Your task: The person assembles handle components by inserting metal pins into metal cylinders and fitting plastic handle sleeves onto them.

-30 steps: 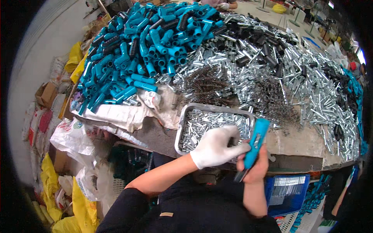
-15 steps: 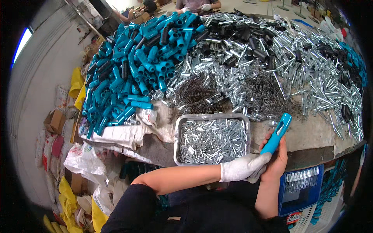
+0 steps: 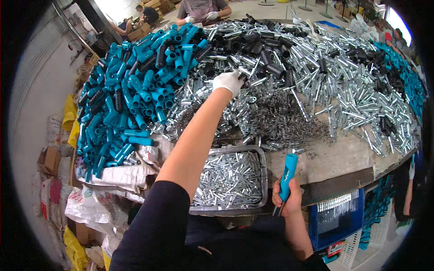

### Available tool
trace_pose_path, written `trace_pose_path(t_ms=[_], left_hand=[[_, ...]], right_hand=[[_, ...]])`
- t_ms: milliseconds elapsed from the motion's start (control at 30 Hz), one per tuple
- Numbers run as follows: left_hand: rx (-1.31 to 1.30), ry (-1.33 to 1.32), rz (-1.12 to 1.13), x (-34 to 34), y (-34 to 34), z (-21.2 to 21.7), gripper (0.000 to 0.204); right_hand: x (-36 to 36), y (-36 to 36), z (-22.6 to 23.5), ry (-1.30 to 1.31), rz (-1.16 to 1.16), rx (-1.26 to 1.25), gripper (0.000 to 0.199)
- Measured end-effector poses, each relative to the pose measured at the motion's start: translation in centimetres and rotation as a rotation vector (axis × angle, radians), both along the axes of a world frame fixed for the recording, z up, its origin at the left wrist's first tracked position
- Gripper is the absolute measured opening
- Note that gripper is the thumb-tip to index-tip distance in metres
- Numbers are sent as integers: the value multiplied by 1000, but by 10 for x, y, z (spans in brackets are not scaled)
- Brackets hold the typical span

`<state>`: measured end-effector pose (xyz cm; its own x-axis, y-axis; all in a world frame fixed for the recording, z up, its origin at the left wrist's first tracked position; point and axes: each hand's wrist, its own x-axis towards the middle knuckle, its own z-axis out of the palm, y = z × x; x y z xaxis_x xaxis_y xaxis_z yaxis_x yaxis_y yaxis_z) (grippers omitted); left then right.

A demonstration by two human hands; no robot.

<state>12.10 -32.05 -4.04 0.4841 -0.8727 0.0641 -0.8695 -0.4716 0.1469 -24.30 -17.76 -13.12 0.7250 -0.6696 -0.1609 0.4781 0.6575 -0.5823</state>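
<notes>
My left hand (image 3: 228, 81), in a white glove, stretches far across the table and closes on a black tube (image 3: 243, 77) at the edge of a heap of black tubes (image 3: 266, 61) and shiny metal tubes (image 3: 357, 90). My bare right hand (image 3: 286, 201) stays near the table's front edge and grips a teal plastic handle (image 3: 287, 174) upright, with a metal rod sticking out below it. A metal tray (image 3: 263, 180) full of small silver pins lies just left of that hand. A tangle of dark wire springs (image 3: 280, 117) lies between the tray and my left hand.
A big pile of teal tubes (image 3: 131, 99) fills the table's left side. White sacks (image 3: 113, 174) hang over the near left edge. A blue crate (image 3: 337, 217) stands under the table at right. Other people work at the far side (image 3: 201, 9). Bags and boxes lie on the floor at left.
My left hand left the teal handle near the tray and reached far forward to the black tubes. My right hand lowered a little, still holding the handle.
</notes>
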Motion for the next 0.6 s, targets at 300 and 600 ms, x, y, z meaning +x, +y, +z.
trace_pose_path(t_ms=[300,600], left_hand=[[-513,378,-188,-47,38,35,41],[-181,739,-506,-132,247,63,24]], right_hand=[[0,-3,-2,29,36,-10,51],[1,19,42,151,517,-305,44]])
